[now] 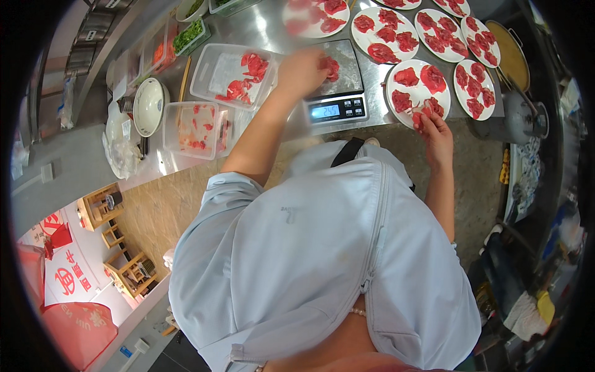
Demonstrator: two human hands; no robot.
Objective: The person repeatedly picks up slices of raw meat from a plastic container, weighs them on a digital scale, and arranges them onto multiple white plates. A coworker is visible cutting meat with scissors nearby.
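My left hand (300,72), blurred, reaches over the metal pan of a digital kitchen scale (341,51). Its fingertips are at a small heap of thinly sliced raw red meat (331,69) on that pan; whether they grip it is hidden. The scale's display is lit. At the right, my right hand (436,135) pinches a meat slice (419,116) at the near rim of a white plate (413,102). Several separate meat portions lie on this plate. Left of the scale, a clear plastic tub (209,69) contains more sliced meat (253,67).
More white plates (362,42) with meat portions crowd the steel table's right side. A second plastic tub (174,125) with meat scraps, a patterned bowl (149,107) and a container of chopped greens (189,37) stand left. A large pot (509,53) is far right. Behind, a person's leg (495,260) shows.
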